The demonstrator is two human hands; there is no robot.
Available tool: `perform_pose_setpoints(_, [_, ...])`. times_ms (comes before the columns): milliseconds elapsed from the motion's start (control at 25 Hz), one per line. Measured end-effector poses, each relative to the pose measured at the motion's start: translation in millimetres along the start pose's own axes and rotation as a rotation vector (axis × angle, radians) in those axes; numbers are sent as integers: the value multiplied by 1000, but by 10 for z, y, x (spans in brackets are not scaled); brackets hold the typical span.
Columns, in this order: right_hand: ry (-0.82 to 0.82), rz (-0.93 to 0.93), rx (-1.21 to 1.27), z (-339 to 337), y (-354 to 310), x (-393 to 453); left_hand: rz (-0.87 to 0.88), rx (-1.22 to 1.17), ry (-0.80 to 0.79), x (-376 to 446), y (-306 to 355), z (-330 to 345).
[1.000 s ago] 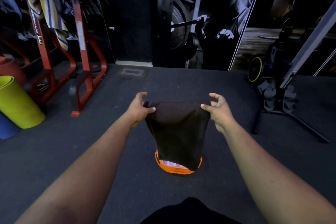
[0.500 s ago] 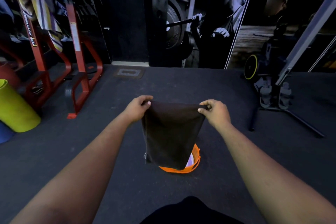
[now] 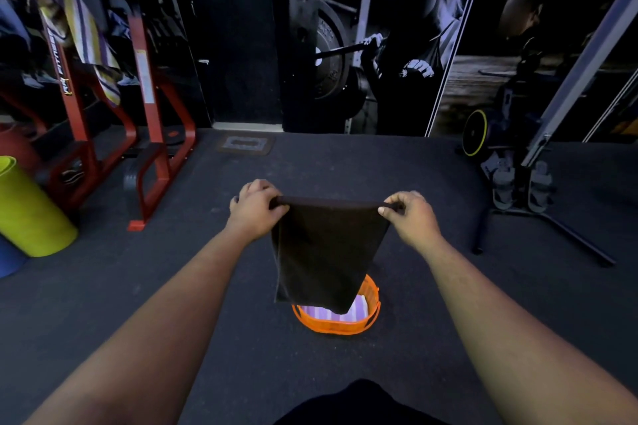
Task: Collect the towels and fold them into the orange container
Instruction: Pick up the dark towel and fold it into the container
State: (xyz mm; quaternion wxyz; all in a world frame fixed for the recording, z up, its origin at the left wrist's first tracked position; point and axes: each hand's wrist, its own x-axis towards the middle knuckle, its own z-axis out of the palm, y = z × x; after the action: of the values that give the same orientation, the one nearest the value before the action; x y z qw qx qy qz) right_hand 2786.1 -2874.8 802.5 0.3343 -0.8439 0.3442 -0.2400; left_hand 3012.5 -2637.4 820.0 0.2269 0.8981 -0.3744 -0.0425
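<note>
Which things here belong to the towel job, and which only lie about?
For the job:
- dark towel, pinched at its top corners by left hand and right hand
- orange container, a striped towel inside
- striped towel hanging on the red rack

Lying about:
- yellow roll
- floor plate

Dark rubber floor (image 3: 103, 304); red rack (image 3: 148, 97) left; gym mural wall (image 3: 397, 45); dim light.

Both arms outstretched, left hand (image 3: 257, 209) and right hand (image 3: 409, 217) pinching
</note>
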Motion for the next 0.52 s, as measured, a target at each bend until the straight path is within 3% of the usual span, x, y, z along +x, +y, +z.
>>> perform_pose_setpoints(120, [39, -42, 621, -121, -200, -25, -90, -800, -21, -101, 132, -94])
perform_pose_setpoints(200, [32, -85, 884, -193, -287, -39, -68, -1042, -36, -108, 296, -201])
perform_pose_setpoints(360, [-235, -3, 558, 52, -189, -197, -25, -1456, 104, 82, 621, -608])
perform_pose_setpoints(440, [-183, 84, 694, 148, -229, -197, -49, -1448, 28, 29, 499, -615])
perform_pose_setpoints(520, [-169, 164, 831, 155, -322, -158, -181, -1239, -270, -252, 199, -267])
